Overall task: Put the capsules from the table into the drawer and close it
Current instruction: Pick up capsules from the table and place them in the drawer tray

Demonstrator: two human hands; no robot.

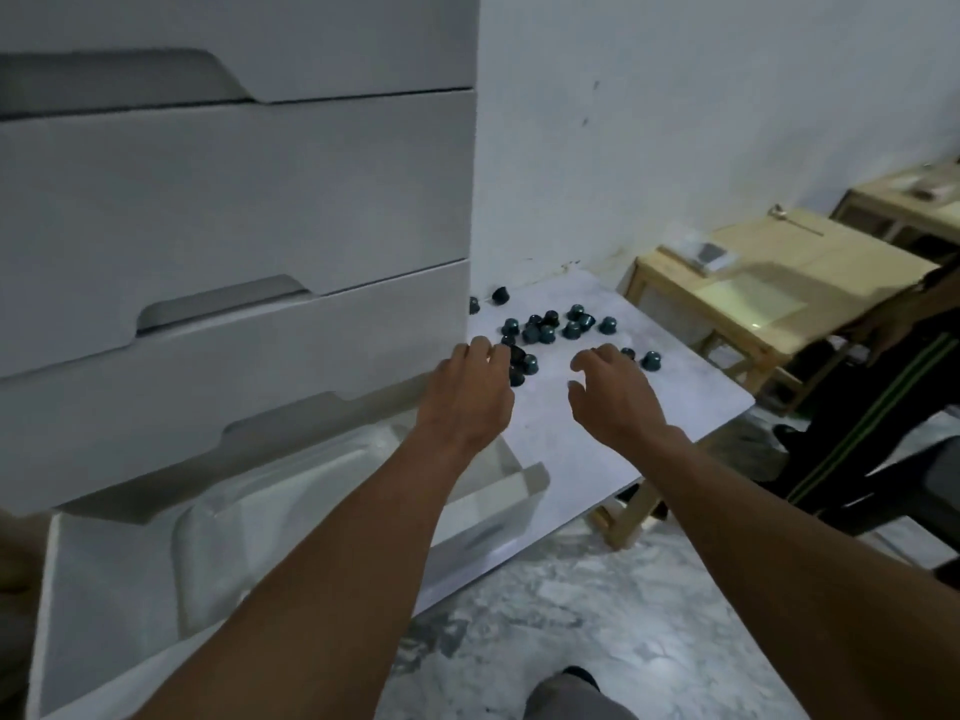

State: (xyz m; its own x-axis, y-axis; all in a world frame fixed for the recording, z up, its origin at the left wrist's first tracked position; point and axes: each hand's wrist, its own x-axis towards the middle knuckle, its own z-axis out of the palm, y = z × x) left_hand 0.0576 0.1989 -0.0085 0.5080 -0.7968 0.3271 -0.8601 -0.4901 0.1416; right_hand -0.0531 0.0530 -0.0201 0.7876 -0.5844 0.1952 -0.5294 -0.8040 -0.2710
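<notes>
Several dark teal capsules (545,330) lie scattered on the white table (582,444), to the right of a white drawer unit. The bottom drawer (130,579) is pulled open below my arms, with a clear plastic liner inside. My left hand (470,392) reaches over the table's left part, and its fingertips are at a small cluster of capsules (522,363). My right hand (613,392) hovers just right of that cluster, with fingers loosely curled and nothing in it. Two more capsules (644,358) lie just beyond my right hand.
The white drawer unit (234,200) stands at the left with its upper drawers closed. Wooden tables (769,283) stand behind at the right. A person in dark trousers (883,407) stands at the right edge. The floor (571,615) is marbled.
</notes>
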